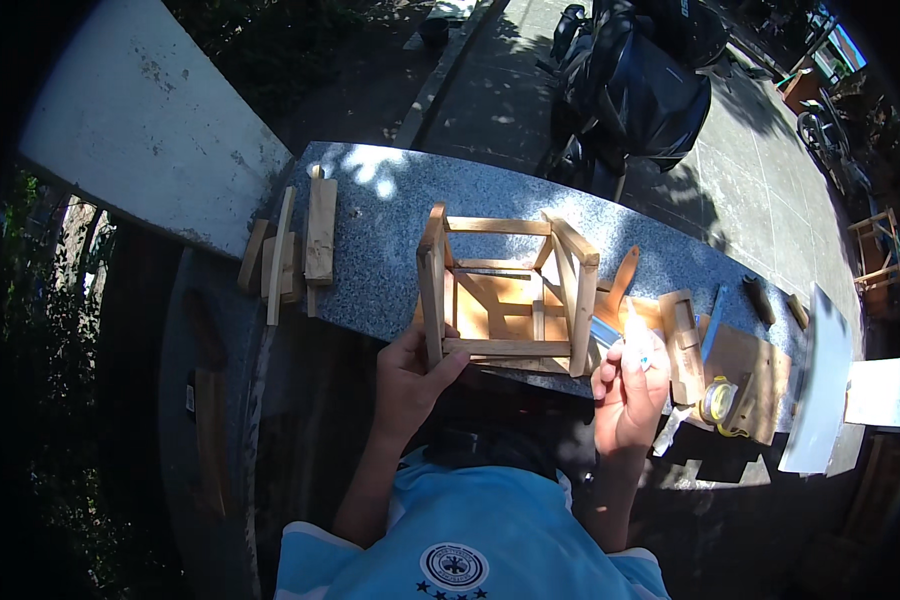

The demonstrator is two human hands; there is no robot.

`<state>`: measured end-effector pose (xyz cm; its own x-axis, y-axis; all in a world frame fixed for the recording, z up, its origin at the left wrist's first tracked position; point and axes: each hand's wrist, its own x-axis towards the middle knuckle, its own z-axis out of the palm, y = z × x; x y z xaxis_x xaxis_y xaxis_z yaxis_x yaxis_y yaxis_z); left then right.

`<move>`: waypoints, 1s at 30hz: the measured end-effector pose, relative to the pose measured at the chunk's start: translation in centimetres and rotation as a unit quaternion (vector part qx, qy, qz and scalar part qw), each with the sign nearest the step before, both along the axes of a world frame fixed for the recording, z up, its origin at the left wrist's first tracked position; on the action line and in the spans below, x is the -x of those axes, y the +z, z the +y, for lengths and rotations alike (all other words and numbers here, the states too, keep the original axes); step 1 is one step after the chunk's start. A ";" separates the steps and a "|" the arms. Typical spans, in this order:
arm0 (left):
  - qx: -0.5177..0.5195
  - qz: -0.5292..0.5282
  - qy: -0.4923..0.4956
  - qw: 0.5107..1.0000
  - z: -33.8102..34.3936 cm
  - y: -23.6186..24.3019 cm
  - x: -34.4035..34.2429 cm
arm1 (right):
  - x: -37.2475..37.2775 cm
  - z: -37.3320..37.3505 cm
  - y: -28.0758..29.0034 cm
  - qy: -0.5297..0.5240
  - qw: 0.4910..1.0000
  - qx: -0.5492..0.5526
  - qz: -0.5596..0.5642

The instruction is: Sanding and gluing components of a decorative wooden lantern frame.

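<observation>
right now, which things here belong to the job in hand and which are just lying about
Likely in use:
- wooden frame, in the left hand
- small white bottle, in the right hand

Seemingly lying about:
- wood block
- tape measure
- orange-handled tool

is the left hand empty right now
No, the left hand holds the wooden frame by its near left corner.

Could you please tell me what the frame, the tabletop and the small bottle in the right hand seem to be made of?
Frame: wood, apparently unpainted, judging by its uneven honey-brown bars.
Tabletop: likely granite or similar stone, given its fine blue-grey speckles; its polish is unclear.
Bottle: perhaps plastic, from its whitish body and narrow tip, though glare obscures its finish.
</observation>
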<state>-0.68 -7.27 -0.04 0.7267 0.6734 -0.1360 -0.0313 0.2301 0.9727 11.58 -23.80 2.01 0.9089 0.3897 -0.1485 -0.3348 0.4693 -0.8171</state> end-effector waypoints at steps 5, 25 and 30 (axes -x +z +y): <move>0.005 0.001 -0.003 1.000 0.0 0.2 0.1 | 0.3 0.0 -0.7 -0.002 1.000 -0.008 0.015; 0.016 -0.003 -0.016 1.000 0.1 -0.4 0.5 | 1.4 4.3 2.7 0.200 0.901 0.316 -0.219; -0.002 -0.006 -0.015 1.000 0.1 -0.4 0.5 | 0.9 6.3 2.9 0.159 0.851 0.261 -0.428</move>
<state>-1.15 -7.17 -0.44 0.7483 0.6517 -0.1240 -0.0368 0.2274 0.9731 10.66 -17.54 4.86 0.6319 0.7205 0.2857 0.4442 -0.0346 -0.8952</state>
